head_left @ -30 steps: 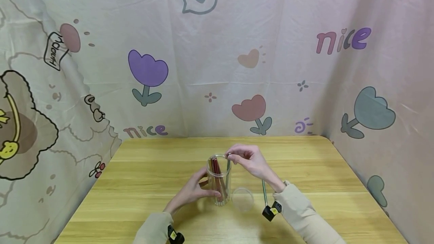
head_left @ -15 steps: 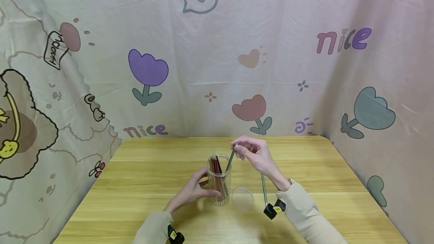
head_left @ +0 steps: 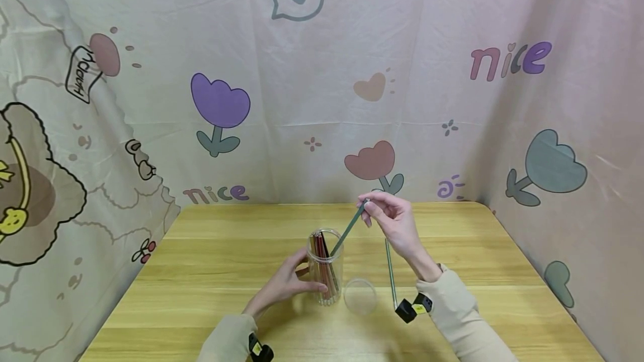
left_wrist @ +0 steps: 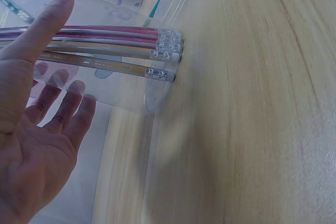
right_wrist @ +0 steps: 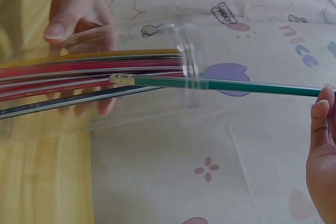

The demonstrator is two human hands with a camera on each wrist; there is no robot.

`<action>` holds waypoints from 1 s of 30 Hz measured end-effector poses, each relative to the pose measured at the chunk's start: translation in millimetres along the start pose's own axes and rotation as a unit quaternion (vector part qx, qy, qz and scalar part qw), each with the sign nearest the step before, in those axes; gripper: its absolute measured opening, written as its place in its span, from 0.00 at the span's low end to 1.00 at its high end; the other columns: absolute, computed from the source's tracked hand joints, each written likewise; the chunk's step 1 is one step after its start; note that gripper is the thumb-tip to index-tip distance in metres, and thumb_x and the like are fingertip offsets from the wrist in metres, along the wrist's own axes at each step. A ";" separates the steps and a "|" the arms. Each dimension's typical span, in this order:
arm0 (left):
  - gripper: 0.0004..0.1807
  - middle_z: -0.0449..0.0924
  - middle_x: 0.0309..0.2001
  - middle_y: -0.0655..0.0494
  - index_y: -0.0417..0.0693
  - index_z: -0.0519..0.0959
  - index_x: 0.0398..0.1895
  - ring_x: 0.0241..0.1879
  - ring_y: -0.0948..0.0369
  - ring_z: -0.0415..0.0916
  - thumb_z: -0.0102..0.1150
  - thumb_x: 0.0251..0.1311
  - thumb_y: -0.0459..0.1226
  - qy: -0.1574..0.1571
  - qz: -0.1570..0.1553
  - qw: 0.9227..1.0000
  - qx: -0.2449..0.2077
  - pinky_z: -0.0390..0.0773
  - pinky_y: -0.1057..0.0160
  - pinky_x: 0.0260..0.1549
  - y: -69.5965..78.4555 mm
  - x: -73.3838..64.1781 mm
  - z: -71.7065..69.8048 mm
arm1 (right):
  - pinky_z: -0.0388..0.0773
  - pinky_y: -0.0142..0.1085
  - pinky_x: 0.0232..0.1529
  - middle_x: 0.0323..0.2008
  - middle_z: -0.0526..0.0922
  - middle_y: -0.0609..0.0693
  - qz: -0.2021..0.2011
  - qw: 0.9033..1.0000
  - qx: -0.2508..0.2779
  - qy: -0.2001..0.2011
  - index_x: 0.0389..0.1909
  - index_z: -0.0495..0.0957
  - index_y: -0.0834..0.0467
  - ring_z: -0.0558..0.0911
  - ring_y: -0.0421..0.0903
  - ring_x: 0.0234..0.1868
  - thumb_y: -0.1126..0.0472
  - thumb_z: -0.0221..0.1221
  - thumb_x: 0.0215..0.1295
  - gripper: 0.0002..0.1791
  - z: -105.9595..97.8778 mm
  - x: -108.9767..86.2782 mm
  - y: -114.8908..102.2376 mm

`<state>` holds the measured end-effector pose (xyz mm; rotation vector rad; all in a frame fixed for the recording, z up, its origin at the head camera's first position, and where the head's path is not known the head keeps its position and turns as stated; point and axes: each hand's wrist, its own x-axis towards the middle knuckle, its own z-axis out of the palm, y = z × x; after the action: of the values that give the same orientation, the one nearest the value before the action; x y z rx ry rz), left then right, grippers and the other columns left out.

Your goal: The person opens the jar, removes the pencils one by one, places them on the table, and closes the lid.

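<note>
Left hand [head_left: 288, 280] gripping clear jar [head_left: 339, 274] of pencils [head_left: 319, 244], right hand [head_left: 397, 224] pinching green pencil [head_left: 350, 227] slanted partly inside, clear disc [head_left: 360, 296] beside jar

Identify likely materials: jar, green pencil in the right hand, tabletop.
Jar: glossy and clear, probably plastic, though glass can't be ruled out; pencils show through its wall. Green pencil: likely wood with smooth green paint, core material not visible; the ferrule looks like crimped metal. Tabletop: wood or wood-look laminate, light sheen; grain streaks show, but no cut edge settles which.
</note>
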<state>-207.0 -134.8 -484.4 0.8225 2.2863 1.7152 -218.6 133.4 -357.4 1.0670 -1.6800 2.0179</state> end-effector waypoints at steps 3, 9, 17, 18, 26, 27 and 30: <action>0.44 0.70 0.70 0.47 0.57 0.68 0.71 0.71 0.41 0.65 0.78 0.48 0.38 0.000 -0.001 1.000 0.000 0.71 0.39 0.70 0.2 0.0 -0.1 | 0.79 0.26 0.25 0.39 0.88 0.44 -0.010 0.999 0.035 -0.001 0.46 0.82 0.69 0.82 0.36 0.31 0.72 0.54 0.72 0.10 -4.3 1.4 -1.2; 0.44 0.71 0.69 0.48 0.57 0.68 0.70 0.71 0.42 0.66 0.78 0.48 0.39 0.001 -0.001 1.000 0.002 0.71 0.40 0.70 0.5 0.0 -0.1 | 0.79 0.24 0.28 0.41 0.89 0.48 -0.016 0.993 0.116 -0.007 0.49 0.84 0.60 0.83 0.37 0.33 0.75 0.52 0.72 0.15 -11.3 2.6 -5.5; 0.45 0.70 0.70 0.47 0.57 0.67 0.72 0.71 0.42 0.66 0.79 0.48 0.38 0.003 0.000 1.000 0.007 0.72 0.42 0.70 0.1 0.3 0.6 | 0.82 0.24 0.31 0.43 0.88 0.52 -0.027 0.982 0.186 0.016 0.50 0.83 0.63 0.83 0.39 0.34 0.76 0.50 0.73 0.15 -21.0 3.1 -8.3; 0.46 0.70 0.70 0.47 0.57 0.67 0.72 0.71 0.42 0.65 0.79 0.48 0.38 0.003 -0.002 1.000 0.006 0.71 0.42 0.70 0.1 0.2 0.6 | 0.82 0.24 0.31 0.43 0.88 0.52 -0.027 0.980 0.193 0.024 0.49 0.83 0.64 0.83 0.39 0.34 0.75 0.50 0.72 0.15 -22.2 3.2 -8.4; 0.46 0.69 0.70 0.47 0.56 0.67 0.72 0.71 0.42 0.65 0.79 0.48 0.39 0.005 -0.004 1.000 0.008 0.71 0.41 0.70 0.0 -0.3 0.6 | 0.83 0.25 0.30 0.40 0.88 0.54 -0.044 0.970 0.230 0.066 0.48 0.83 0.66 0.84 0.40 0.33 0.77 0.49 0.72 0.15 -30.7 4.0 -7.1; 0.46 0.69 0.70 0.47 0.56 0.67 0.72 0.71 0.42 0.65 0.79 0.48 0.39 0.005 -0.004 1.000 0.008 0.71 0.41 0.70 0.0 -0.2 0.6 | 0.83 0.25 0.30 0.40 0.88 0.54 -0.045 0.969 0.235 0.069 0.48 0.83 0.66 0.84 0.40 0.33 0.77 0.49 0.72 0.15 -31.6 3.9 -7.2; 0.46 0.69 0.70 0.47 0.56 0.67 0.72 0.71 0.42 0.65 0.79 0.48 0.39 0.004 -0.004 1.000 0.007 0.71 0.41 0.70 -0.5 -0.2 0.6 | 0.83 0.24 0.31 0.40 0.88 0.54 -0.044 0.967 0.240 0.078 0.48 0.83 0.65 0.84 0.40 0.33 0.76 0.50 0.72 0.15 -34.5 3.5 -6.9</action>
<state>-206.7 -134.5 -485.1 0.8101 2.3060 1.7047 -228.4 166.9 -351.4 1.0644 -1.0699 2.4418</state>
